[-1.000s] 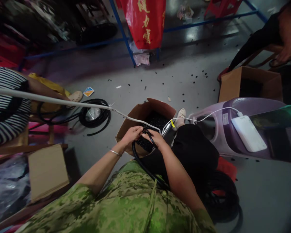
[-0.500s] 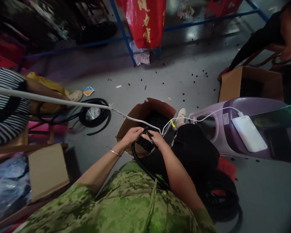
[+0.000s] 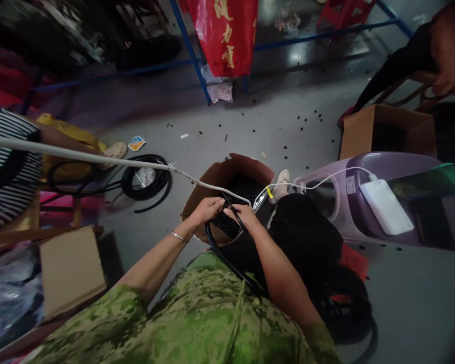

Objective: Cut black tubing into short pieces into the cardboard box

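Both my hands meet over an open cardboard box (image 3: 197, 194) holding a heap of small black pieces (image 3: 246, 188). My left hand (image 3: 209, 208), with a bracelet at its wrist, is closed in a pinch; what sits between its fingertips is too small and dark to make out. Close beside it, my right hand (image 3: 243, 216) is closed around a black tube (image 3: 239, 220), thumb toward the left fingertips. A length of black tubing (image 3: 222, 258) curves from beneath my left hand down across my lap. A white cable (image 3: 197, 181) passes just above my hands.
A purple plastic stool (image 3: 358, 202) at right carries a white power bank (image 3: 387, 207). Coils of black tubing lie on the floor, left (image 3: 146, 177) and right (image 3: 345, 303). People sit on both sides. Another cardboard box (image 3: 358, 134) stands at the upper right. Small black bits dot the floor.
My hands stay close together over the box, with only slight finger movement. The surroundings shift a little to the left in view.
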`<state>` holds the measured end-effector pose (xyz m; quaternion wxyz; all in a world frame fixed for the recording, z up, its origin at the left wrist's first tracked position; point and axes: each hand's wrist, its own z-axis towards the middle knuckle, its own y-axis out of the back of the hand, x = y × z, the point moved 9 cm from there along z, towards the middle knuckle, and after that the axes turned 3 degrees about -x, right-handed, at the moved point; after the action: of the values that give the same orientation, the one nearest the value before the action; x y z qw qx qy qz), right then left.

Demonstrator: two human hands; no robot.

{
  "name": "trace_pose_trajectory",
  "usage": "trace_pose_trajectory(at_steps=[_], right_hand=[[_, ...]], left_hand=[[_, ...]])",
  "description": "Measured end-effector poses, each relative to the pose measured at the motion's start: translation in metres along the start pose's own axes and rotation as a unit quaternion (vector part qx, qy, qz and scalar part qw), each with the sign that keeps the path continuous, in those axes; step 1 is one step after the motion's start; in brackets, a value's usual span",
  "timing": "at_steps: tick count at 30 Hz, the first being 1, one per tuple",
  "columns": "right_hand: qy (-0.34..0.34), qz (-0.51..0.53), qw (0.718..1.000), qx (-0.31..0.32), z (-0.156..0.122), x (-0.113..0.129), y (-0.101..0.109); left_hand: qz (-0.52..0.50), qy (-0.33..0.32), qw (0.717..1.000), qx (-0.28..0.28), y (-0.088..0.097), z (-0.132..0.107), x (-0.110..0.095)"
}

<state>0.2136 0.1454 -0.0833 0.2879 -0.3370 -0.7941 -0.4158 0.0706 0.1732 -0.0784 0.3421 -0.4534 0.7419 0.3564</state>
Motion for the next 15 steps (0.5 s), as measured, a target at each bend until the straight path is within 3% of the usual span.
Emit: trace_pose_trajectory(at_steps=[15], right_hand=[[-0.053,-0.137,0.988,0.037,-0.007,-0.002,-0.002]], left_hand=[[-0.04,0.109,0.992,-0.056,-0.01,0.009,0.03]])
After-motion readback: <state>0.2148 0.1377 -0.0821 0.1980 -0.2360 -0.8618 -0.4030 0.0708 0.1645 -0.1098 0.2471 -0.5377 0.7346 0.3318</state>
